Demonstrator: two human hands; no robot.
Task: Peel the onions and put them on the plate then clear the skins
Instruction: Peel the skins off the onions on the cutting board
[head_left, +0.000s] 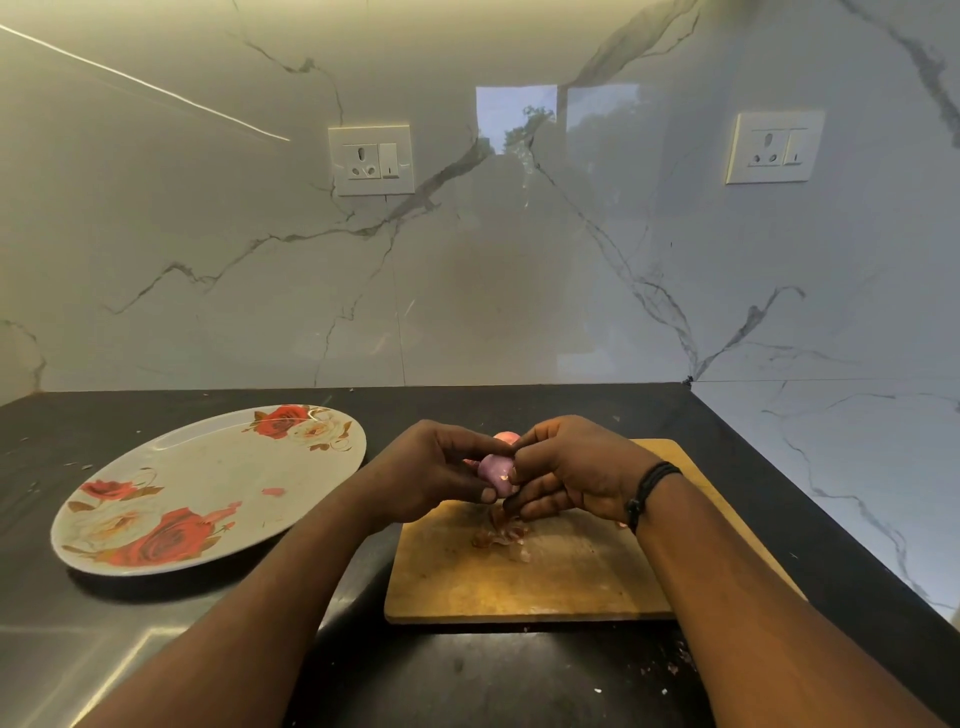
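Most of the small pale-purple peeled onion (494, 472) is hidden between the two hands, which hold it in the air above the far end of the worn rectangular wooden chopping board (561, 577). The left hand (431, 475) curls round its left side with the thumb underneath, and the right hand (569, 475) pinches its right side with thumb and fingertips; a black corded band (647, 491) circles that wrist. Behind the knuckles only the top of a second pinkish onion (506, 437) shows, so how it rests cannot be told. A small heap of brown papery onion skins (501, 535) lies on the board just below the hands, its edges blurred. No writing is legible on the two white wall sockets (371, 160) set in the grey-veined marble wall. The oval white plate with red rose prints (208, 488) sits to the left on the black counter (467, 670), apart from the board, holding no onions, only a few pinkish marks that could be scraps or print.
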